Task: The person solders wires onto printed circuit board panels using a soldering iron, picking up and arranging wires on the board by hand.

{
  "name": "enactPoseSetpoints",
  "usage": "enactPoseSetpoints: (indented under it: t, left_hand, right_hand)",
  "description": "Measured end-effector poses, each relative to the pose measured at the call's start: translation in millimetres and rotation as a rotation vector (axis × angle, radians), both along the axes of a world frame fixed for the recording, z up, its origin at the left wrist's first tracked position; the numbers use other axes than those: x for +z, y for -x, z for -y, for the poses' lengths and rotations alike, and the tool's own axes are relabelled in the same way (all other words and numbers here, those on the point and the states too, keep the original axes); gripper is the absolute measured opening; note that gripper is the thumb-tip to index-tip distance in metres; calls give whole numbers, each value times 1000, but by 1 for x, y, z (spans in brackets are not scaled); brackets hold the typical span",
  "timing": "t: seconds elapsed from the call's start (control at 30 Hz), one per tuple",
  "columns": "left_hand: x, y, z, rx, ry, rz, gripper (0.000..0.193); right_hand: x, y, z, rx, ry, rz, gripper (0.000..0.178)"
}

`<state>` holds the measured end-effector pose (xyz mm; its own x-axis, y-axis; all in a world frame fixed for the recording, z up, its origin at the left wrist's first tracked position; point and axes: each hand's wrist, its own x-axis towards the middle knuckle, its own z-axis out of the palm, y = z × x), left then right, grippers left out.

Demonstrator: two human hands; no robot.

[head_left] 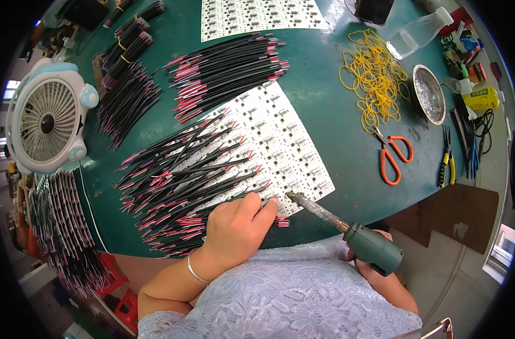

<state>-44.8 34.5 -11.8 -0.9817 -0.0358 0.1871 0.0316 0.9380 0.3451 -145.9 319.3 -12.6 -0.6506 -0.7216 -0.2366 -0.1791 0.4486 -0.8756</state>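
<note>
My right hand [376, 254] is closed round the green handle of a soldering iron [325, 213], whose tip rests close over the lower edge of a white circuit board sheet [294, 144]. Just left of the tip, my left hand [238, 226] is closed in a pinch, with a bit of red wire end at its fingertips; most of that cable is hidden by the hand. Many black cables [184, 169] with red and white wire ends lie fanned across the sheet's left half, several reaching its printed pads. More loose cables [170, 246] lie beneath my left wrist.
Cable bundles [229, 70] lie beyond the sheet, near another board sheet [263, 14]. A white fan [47, 121] stands at left. To the right are yellow rubber bands [373, 79], a metal bowl [428, 94], orange-handled scissors [394, 158], pliers [446, 161] and a clear bottle [418, 35].
</note>
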Motion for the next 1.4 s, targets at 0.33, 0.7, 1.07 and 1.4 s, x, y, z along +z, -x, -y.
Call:
enactPoseSetpoints:
  t: [0.33, 0.7, 1.07, 1.4]
  left_hand:
    - [-3, -1, 2, -18, -22, -36, 19]
    - [-4, 0, 1, -14, -11, -27, 17]
    - [-9, -1, 2, 16, -115, -63, 29]
    - [-10, -2, 0, 1, -54, -77, 25]
  right_hand:
    - [-7, 0, -4, 141, 24, -143, 30]
    - [2, -2, -9, -26, 33, 56, 21]
    - [-15, -2, -3, 52, 122, -12, 27]
    - [-10, 2, -4, 129, 243, -150, 26]
